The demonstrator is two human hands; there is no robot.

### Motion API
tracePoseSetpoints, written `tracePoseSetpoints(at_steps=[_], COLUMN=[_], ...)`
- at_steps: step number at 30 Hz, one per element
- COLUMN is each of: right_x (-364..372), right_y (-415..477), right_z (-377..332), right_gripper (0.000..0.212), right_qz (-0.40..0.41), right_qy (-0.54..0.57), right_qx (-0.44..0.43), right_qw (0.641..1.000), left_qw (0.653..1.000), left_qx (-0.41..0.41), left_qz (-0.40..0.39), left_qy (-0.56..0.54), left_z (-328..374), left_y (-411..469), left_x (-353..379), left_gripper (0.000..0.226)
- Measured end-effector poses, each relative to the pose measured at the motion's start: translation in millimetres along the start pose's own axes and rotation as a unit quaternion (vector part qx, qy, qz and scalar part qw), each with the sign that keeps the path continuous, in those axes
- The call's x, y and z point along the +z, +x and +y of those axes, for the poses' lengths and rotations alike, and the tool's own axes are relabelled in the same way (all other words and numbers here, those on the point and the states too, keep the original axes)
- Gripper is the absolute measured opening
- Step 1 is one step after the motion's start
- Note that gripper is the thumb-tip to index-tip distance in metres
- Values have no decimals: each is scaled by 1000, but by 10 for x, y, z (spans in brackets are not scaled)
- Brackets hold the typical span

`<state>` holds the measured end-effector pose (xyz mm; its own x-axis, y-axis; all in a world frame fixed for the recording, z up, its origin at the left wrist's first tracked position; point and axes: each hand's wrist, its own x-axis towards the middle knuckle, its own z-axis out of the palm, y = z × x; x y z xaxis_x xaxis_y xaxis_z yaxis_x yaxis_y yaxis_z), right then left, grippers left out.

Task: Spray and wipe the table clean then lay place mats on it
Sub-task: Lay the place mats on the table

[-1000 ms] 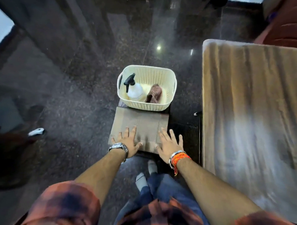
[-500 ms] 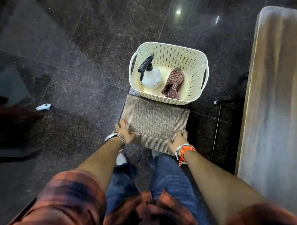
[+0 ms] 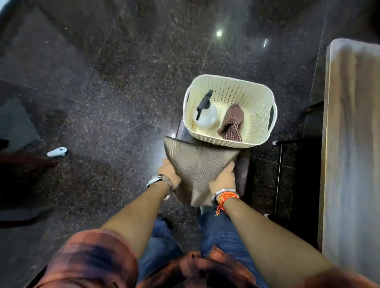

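A tan woven place mat (image 3: 198, 165) is lifted off a dark low stool (image 3: 242, 170), bent and tilted. My left hand (image 3: 169, 174) grips its left edge and my right hand (image 3: 224, 177) grips its right edge. Just beyond the mat stands a cream plastic basket (image 3: 258, 93) on the same stool. Inside it are a white spray bottle (image 3: 206, 114) with a black trigger and a checked brown cloth (image 3: 232, 123). The wooden table (image 3: 358, 136) runs along the right side of the view.
The floor is dark polished granite (image 3: 117, 92). A small white object (image 3: 57, 151) lies on the floor at the left, near a dark shape. Thin black metal legs (image 3: 279, 172) stand between the stool and the table.
Both hands went from lying flat on the mat to gripping its side edges, and the mat has now come up off the stool and folded inward.
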<state>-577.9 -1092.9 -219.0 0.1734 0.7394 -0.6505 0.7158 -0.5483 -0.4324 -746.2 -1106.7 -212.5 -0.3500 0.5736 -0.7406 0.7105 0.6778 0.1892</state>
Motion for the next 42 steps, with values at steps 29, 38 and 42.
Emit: tracePoseSetpoints(at_steps=[29, 38, 42], right_x=[585, -278, -727], right_y=[-556, 597, 1044], right_z=[-3930, -4751, -4984], right_gripper=[56, 54, 55], right_qz=[101, 170, 230], right_qy=[50, 128, 143], right_qx=[-277, -256, -217], right_qw=[954, 943, 938], left_qw=[932, 893, 879], left_qx=[320, 444, 472], left_qz=[156, 75, 65], left_qy=[-69, -3, -25], left_z=[-533, 942, 1594], left_y=[639, 1527, 1747], left_x=[-3445, -4407, -4620], left_gripper=[16, 21, 27])
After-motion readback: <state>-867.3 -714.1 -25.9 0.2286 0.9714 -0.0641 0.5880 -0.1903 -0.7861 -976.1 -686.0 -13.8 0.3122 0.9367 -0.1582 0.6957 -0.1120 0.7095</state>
